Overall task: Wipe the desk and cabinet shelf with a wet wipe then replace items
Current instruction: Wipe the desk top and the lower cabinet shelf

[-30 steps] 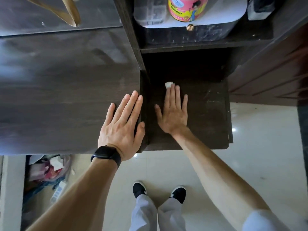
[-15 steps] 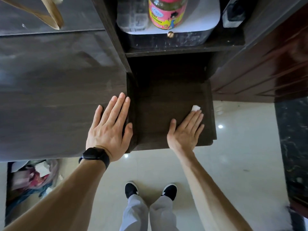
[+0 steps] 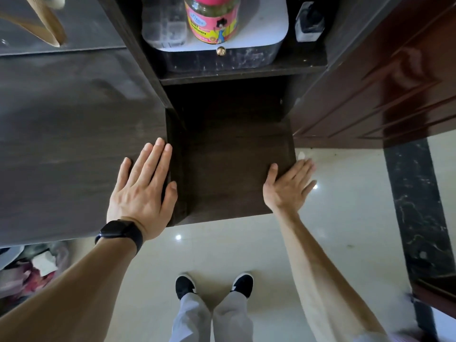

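Right hand was flat, fingers straight, pressing the wipe at the right edge of the shelf. Only a white corner showed past the fingertips. Left hand lay flat and empty on the desk, just beside the shelf. Step looked like shelf wiping, at a stroke's end. Next move called for a pass leftward with the wipe pinned.

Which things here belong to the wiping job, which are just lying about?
Job: small white wet wipe under the right hand; dark wooden cabinet shelf; dark wooden desk top, left hand flat on it.
Lying about: pink-labelled jar; pale wooden hanger; black bottle; black wristwatch.
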